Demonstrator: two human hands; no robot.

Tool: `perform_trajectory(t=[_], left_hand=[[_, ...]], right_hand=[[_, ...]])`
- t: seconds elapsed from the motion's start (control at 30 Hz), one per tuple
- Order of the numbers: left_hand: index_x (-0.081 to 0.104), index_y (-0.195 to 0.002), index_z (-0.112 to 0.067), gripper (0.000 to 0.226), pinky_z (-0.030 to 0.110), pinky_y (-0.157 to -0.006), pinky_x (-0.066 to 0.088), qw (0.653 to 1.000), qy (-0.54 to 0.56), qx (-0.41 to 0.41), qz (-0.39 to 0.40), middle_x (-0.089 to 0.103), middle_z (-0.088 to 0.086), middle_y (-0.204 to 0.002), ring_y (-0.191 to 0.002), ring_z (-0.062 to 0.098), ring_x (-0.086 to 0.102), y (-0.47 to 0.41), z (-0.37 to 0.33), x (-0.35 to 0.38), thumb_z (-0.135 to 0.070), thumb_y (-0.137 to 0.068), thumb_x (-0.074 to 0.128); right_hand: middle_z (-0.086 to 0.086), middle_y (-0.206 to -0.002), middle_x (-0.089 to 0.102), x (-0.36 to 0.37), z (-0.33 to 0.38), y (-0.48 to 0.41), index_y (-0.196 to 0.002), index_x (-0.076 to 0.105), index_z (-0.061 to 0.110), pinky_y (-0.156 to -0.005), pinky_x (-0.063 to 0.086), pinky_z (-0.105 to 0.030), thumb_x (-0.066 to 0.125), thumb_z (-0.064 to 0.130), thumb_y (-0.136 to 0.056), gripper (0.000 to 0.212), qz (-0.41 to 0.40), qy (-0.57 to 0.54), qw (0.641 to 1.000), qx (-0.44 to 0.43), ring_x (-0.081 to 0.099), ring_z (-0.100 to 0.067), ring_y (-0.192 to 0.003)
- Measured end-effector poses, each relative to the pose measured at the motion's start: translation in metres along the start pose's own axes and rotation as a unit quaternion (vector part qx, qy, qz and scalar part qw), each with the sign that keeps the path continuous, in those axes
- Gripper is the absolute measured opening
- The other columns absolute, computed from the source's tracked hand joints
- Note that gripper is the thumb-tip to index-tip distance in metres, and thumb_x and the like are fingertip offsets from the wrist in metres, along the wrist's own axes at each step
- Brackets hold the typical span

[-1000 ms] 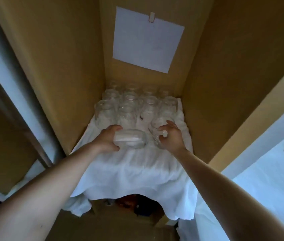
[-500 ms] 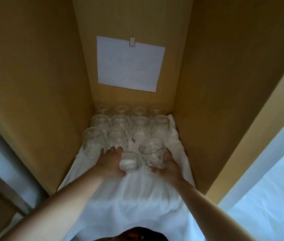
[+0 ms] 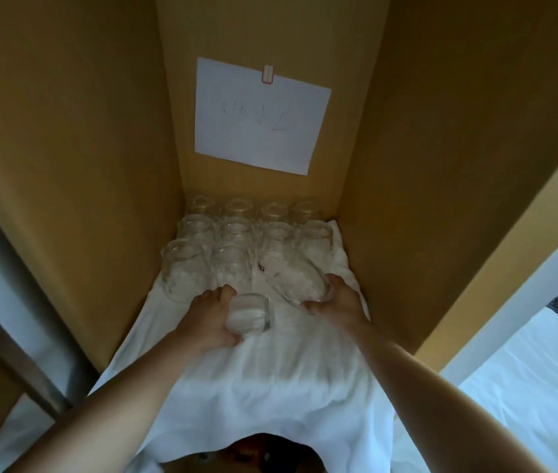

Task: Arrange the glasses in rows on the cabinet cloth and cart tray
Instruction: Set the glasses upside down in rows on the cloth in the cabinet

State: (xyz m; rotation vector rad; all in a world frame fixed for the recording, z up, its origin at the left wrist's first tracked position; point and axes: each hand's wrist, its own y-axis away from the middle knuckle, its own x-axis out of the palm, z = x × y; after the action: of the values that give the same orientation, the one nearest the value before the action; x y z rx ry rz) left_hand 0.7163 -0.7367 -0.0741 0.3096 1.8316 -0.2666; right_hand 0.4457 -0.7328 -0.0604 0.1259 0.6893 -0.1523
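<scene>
Several clear glasses (image 3: 236,230) stand upside down in rows at the back of the white cloth (image 3: 270,363) that covers the cabinet shelf. My left hand (image 3: 209,319) grips a small clear glass (image 3: 248,315) lying on its side just above the cloth, in front of the third row. My right hand (image 3: 337,302) holds a second clear glass (image 3: 299,281), tilted with its far end toward the open spot in that row, beside the right cabinet wall.
Tan cabinet walls (image 3: 66,165) close in left, right and behind. A white paper sheet (image 3: 260,114) is clipped to the back wall. The cloth hangs over the shelf's front edge. A white covered surface (image 3: 526,387) lies at lower right, outside the cabinet.
Both hands have gone deeper into the cabinet. The right-hand glass has tipped from nearly upright to tilted toward the third row. The left-hand glass stays on its side.
</scene>
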Motion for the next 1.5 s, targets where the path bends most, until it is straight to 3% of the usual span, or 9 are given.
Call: perform_trajectory(t=[0.23,0.43,0.6,0.73,0.83,0.93,1.0,1.07,1.5], left_hand=[[0.033,-0.132,-0.020,0.089,0.032,-0.099,0.031,1.000,-0.001,0.001,-0.007,0.045,0.001,-0.130,-0.117,0.021,0.044,0.003,0.000,0.001,-0.055,-0.061,0.076],[0.033,-0.130,-0.021,0.088,0.031,-0.099,0.030,1.000,0.011,0.007,-0.008,0.045,-0.002,-0.129,-0.117,0.019,0.043,0.001,0.003,0.002,-0.056,-0.061,0.075],[0.035,-0.131,-0.019,0.089,0.031,-0.103,0.029,0.999,0.028,0.020,-0.006,0.043,-0.002,-0.134,-0.122,0.018,0.041,0.004,0.005,0.002,-0.054,-0.062,0.078],[0.036,-0.130,-0.019,0.087,0.031,-0.099,0.031,0.999,0.027,0.016,-0.007,0.044,-0.001,-0.131,-0.119,0.019,0.043,0.002,0.005,0.000,-0.052,-0.061,0.079],[0.037,-0.130,-0.018,0.088,0.031,-0.100,0.031,1.000,0.023,0.015,-0.010,0.045,0.000,-0.131,-0.119,0.020,0.043,0.003,0.006,0.002,-0.053,-0.061,0.079],[0.036,-0.131,-0.019,0.088,0.030,-0.101,0.029,1.000,0.012,0.016,-0.016,0.044,-0.001,-0.132,-0.120,0.018,0.043,0.004,0.005,0.003,-0.055,-0.062,0.077],[0.036,-0.130,-0.019,0.087,0.029,-0.101,0.028,1.000,0.014,0.017,-0.017,0.044,-0.001,-0.132,-0.120,0.018,0.042,0.005,0.004,0.001,-0.054,-0.063,0.077],[0.035,-0.130,-0.019,0.086,0.028,-0.101,0.027,1.000,0.017,0.015,-0.013,0.043,-0.001,-0.132,-0.120,0.018,0.042,0.005,0.003,0.000,-0.053,-0.063,0.078],[0.034,-0.130,-0.019,0.085,0.029,-0.100,0.027,1.000,0.002,0.024,-0.006,0.043,-0.002,-0.130,-0.118,0.017,0.042,0.001,0.004,0.000,-0.055,-0.064,0.076]], right_hand=[[-0.007,-0.135,0.048,-0.021,0.031,-0.016,-0.142,0.036,0.018,-0.102,0.042,-0.027,0.088,0.034,-0.059,0.099,-0.009,0.047,0.999,-0.022,0.048,-0.020,-0.125],[-0.003,-0.146,0.036,-0.024,0.053,-0.024,-0.148,0.026,0.023,-0.091,0.035,-0.015,0.079,0.012,-0.073,0.093,0.161,0.147,0.973,-0.075,0.038,-0.016,-0.132],[-0.004,-0.156,0.011,-0.006,0.078,-0.034,-0.146,0.024,0.043,-0.112,0.033,-0.036,0.077,0.018,-0.076,0.092,0.231,0.256,0.934,-0.095,0.018,-0.028,-0.142],[-0.003,-0.151,0.022,-0.004,0.089,-0.041,-0.139,0.040,0.037,-0.099,0.036,-0.021,0.072,-0.004,-0.074,0.083,0.264,0.330,0.892,-0.163,0.027,-0.024,-0.138],[0.006,-0.157,0.017,-0.007,0.081,-0.041,-0.125,0.052,0.040,-0.113,0.024,-0.027,0.063,-0.009,-0.075,0.071,0.276,0.295,0.891,-0.208,0.013,-0.020,-0.146],[0.007,-0.157,0.014,-0.001,0.071,-0.033,-0.135,0.042,0.044,-0.111,0.031,-0.037,0.067,0.024,-0.082,0.062,0.165,0.237,0.942,-0.171,0.016,-0.023,-0.143],[-0.003,-0.151,0.022,0.008,0.063,-0.026,-0.145,0.024,0.039,-0.104,0.040,-0.041,0.068,0.055,-0.076,0.084,0.076,0.244,0.959,-0.120,0.030,-0.029,-0.135],[-0.010,-0.142,0.031,0.017,0.059,-0.025,-0.147,0.023,0.028,-0.102,0.043,-0.041,0.072,0.062,-0.068,0.099,0.052,0.207,0.974,-0.079,0.039,-0.031,-0.128],[0.002,-0.143,0.038,-0.009,0.063,-0.051,-0.145,0.029,0.023,-0.095,0.033,-0.015,0.082,0.015,-0.072,0.090,0.257,0.063,0.960,-0.090,0.037,-0.007,-0.126]])
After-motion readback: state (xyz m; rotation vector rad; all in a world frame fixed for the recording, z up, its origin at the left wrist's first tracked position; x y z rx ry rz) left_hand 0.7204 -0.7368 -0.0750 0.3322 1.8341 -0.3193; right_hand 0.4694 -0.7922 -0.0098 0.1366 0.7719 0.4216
